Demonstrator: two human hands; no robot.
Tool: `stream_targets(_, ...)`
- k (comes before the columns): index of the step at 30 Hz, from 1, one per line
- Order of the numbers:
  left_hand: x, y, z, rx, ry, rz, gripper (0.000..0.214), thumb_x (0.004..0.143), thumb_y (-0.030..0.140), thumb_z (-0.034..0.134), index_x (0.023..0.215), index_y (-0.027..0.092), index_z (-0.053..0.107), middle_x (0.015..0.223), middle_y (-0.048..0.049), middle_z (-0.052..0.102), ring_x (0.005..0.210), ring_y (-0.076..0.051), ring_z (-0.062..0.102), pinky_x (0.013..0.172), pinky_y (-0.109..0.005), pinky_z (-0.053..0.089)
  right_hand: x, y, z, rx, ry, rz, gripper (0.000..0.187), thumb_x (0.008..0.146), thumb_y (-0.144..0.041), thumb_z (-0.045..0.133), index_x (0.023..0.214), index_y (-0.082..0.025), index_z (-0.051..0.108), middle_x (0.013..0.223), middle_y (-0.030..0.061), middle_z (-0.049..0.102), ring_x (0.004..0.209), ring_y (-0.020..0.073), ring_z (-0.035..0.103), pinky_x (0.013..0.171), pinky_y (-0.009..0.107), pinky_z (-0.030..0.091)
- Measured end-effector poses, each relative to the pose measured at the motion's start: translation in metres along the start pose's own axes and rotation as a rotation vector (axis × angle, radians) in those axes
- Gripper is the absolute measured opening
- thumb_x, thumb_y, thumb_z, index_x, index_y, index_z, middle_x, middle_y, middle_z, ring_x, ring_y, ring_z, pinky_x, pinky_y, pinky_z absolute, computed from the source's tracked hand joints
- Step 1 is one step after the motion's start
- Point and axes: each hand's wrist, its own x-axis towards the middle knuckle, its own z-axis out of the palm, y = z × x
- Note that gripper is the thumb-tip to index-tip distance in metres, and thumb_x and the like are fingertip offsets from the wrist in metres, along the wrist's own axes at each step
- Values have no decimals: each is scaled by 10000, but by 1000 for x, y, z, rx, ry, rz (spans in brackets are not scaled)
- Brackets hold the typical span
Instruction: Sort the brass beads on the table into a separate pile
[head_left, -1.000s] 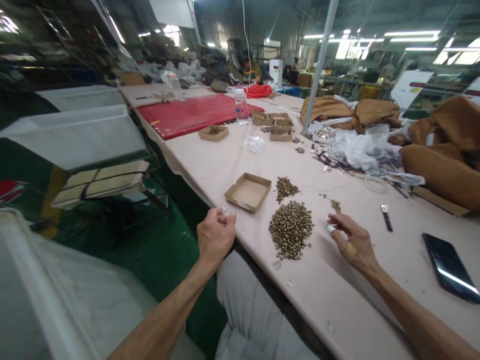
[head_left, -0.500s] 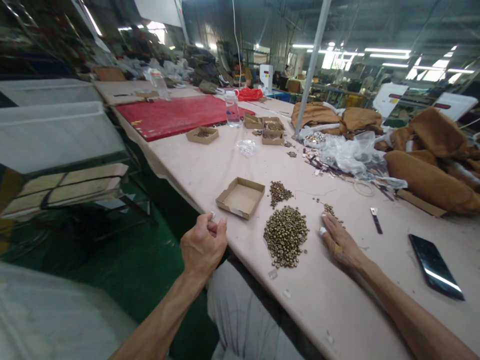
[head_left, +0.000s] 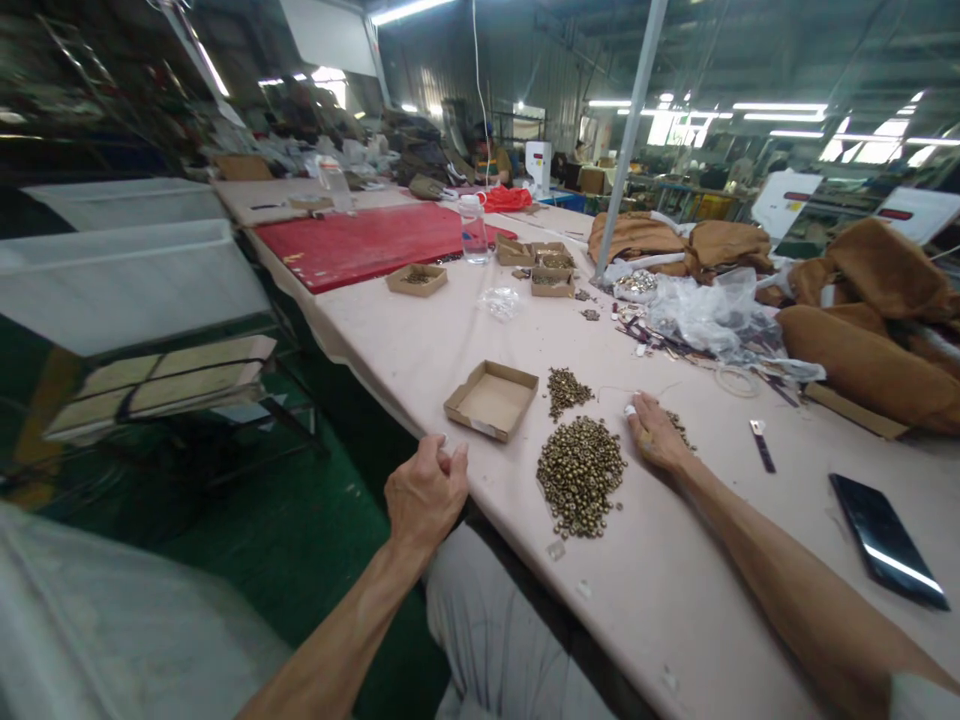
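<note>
My left hand (head_left: 426, 492) hovers by the table's near edge, its fingers curled in; whatever they hold, if anything, is hidden. In front of it sits a shallow cardboard box (head_left: 493, 398) with a bare bottom. My right hand (head_left: 657, 434) rests on the table with its fingers stretched forward and white wrapping on two fingertips. Just right of these fingers lies a small cluster of brass-coloured metal pieces (head_left: 681, 428). A large pile of round brass-coloured pieces (head_left: 580, 478) lies between my hands, and a smaller pile (head_left: 566, 388) lies behind it.
A phone (head_left: 888, 540) and a small dark strip with a metal end (head_left: 763, 446) lie to the right. Cardboard trays (head_left: 417, 281), a water bottle (head_left: 473, 232) and a red board (head_left: 360, 245) stand further back. Plastic bags (head_left: 712, 315) and brown fabric pieces (head_left: 862, 350) are heaped beyond a metal pole (head_left: 628, 150).
My right hand has moved forward and left, from the small cluster towards the gap beside the piles. My left hand stays curled near the edge. The whole view has shifted slightly.
</note>
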Motion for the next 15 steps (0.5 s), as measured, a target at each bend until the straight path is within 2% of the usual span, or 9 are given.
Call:
stream_targets(3, 0, 2, -2, -12, -11, 3, 371, 911, 481, 525, 1116, 188, 622, 778, -43, 742, 741, -237, 713, 654, -285, 468, -8, 2, -13, 13, 13, -4, 700, 992, -603, 263, 1553, -196, 366, 1565, 117, 416, 1475, 296, 334, 1235, 569, 226)
stream_targets(6, 1, 4, -4, -33, -7, -15, 358, 918, 475, 521, 1111, 191, 622, 773, -42, 739, 729, -230, 708, 658, -284, 472, -27, -4, -20, 28, 7, -55, 666, 997, -588, 294, 1550, -227, 379, 1559, 106, 424, 1469, 288, 347, 1224, 568, 267)
stream_targets(8, 1, 5, -5, -51, -3, -19, 360, 916, 479, 532, 1115, 192, 620, 767, -39, 735, 728, -227, 707, 669, -285, 479, -45, -12, -22, 39, -51, -148, 625, 1011, -542, 315, 1551, -234, 377, 1600, 95, 360, 1483, 272, 321, 1215, 547, 298)
stream_targets(11, 1, 8, -7, -70, -8, -21, 361, 908, 482, 548, 1116, 196, 619, 762, -35, 733, 733, -225, 707, 680, -286, 488, -70, -27, -21, -20, -155, -251, 591, 1023, -466, 332, 1571, -245, 329, 1643, 94, 266, 1514, 274, 244, 1220, 559, 269)
stream_targets(15, -1, 10, -8, -88, -12, -19, 347, 901, 480, 557, 1094, 200, 626, 766, -37, 736, 724, -221, 705, 675, -283, 493, -81, -42, -17, -161, -221, -240, 592, 1012, -436, 375, 1573, -257, 317, 1664, 110, 191, 1532, 336, 161, 1201, 647, 212)
